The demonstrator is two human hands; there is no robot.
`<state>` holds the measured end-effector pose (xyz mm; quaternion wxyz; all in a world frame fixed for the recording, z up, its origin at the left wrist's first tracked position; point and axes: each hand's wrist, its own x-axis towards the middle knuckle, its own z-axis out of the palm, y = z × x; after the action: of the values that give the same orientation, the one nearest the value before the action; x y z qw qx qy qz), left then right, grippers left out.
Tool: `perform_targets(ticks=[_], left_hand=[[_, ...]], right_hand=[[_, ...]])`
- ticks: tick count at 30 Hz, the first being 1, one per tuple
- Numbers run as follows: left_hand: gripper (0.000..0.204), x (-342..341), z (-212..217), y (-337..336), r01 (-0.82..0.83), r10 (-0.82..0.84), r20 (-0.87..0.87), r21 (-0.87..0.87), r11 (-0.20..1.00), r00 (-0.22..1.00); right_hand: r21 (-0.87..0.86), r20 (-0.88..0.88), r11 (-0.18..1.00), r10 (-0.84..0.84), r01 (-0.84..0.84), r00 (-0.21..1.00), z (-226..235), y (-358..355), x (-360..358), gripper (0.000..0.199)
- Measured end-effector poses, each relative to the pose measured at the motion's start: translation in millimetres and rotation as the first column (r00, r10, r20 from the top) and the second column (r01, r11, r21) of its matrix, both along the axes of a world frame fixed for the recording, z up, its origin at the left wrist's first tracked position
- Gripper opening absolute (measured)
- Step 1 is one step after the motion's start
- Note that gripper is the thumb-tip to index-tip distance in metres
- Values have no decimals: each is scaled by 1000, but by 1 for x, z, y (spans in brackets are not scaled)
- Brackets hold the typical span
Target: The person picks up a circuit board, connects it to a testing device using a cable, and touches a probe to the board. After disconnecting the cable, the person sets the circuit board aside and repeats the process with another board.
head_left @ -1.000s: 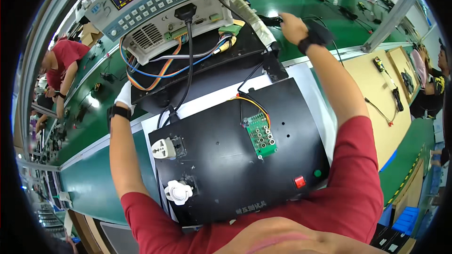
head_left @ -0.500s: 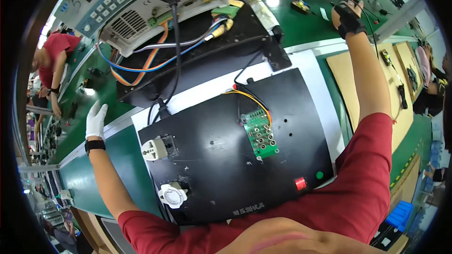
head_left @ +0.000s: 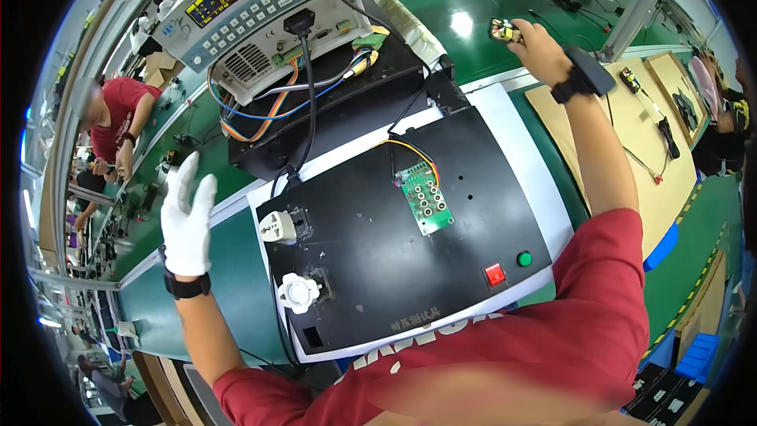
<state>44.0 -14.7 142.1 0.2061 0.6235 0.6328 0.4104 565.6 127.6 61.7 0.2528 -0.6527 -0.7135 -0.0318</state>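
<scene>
My left hand (head_left: 188, 217) wears a white glove and is raised over the green bench at the left, fingers spread, holding nothing. To the far right, my bare right hand (head_left: 544, 54) reaches over the green mat, fingers closed on the edge of a small circuit board (head_left: 503, 30) with yellow parts. Between my arms lies a black test box (head_left: 371, 268). On its top are a green terminal board (head_left: 428, 203) with wires, two white sockets (head_left: 277, 227) at the left, a red rocker switch (head_left: 494, 274) and a green button (head_left: 524, 259).
Behind the box, a grey bench instrument (head_left: 264, 47) with a lit display rests on a black stand (head_left: 347, 114), cables hanging in front. At right lies a tan board (head_left: 654, 177) with a wired circuit board on it. A co-worker in red (head_left: 122, 114) is at the left.
My right hand has moved left to the small circuit board and closed on its edge. My left hand has risen and its fingers have spread. The whole view has shifted a little.
</scene>
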Motion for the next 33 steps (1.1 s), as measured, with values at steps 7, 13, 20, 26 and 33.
perform_targets(ticks=[7,13,20,26,33], left_hand=[[49,129,27,-64,549,-409,-544,117,828,733],[58,178,25,-97,677,-409,-768,42,735,492],[72,158,14,-108,680,-463,-650,115,724,603],[70,140,6,-116,515,-343,-546,197,834,764],[62,121,6,-124,322,-214,-396,230,919,893]], right_hand=[[224,186,765,574,-603,797,84,-175,-104,30],[84,158,678,714,-730,682,81,-227,-152,40],[120,-76,569,822,-814,564,70,-228,-157,51],[239,35,593,786,-769,617,85,-200,-93,41],[-591,137,755,441,-283,887,9,-113,-23,34]])
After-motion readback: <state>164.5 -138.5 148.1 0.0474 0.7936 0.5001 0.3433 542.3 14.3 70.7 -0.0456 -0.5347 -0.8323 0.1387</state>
